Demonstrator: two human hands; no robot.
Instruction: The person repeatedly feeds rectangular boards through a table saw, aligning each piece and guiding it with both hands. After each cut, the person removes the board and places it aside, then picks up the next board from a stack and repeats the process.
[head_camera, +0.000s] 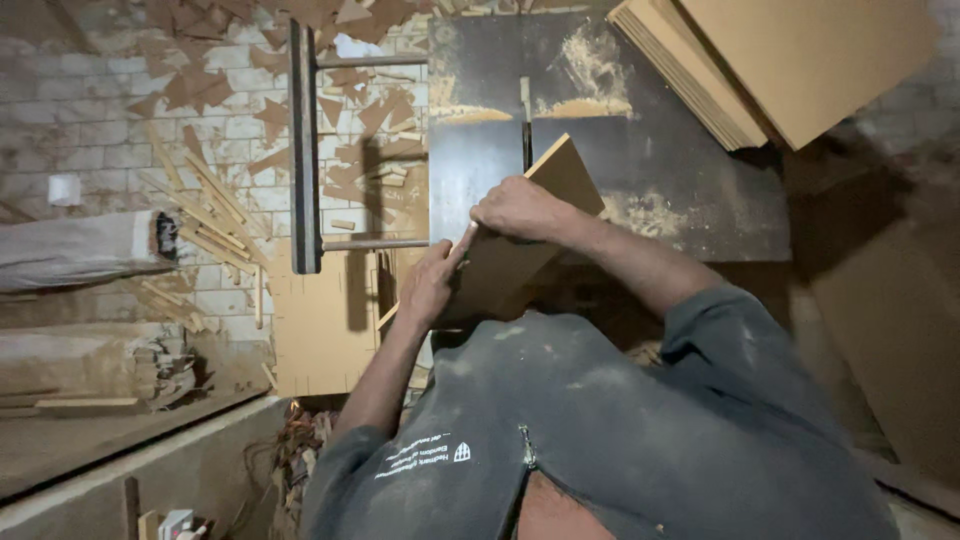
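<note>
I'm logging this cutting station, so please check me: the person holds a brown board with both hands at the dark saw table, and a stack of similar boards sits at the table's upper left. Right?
Not quite. The stack of boards sits at the upper right of the saw table, as the head view shows. The rest stands: left hand and right hand both hold the brown board.

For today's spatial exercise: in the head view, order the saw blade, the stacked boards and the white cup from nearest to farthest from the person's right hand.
From the right hand:
1. Saw blade, just above the hand.
2. Stacked boards, upper right.
3. White cup, far left on the floor.
</note>
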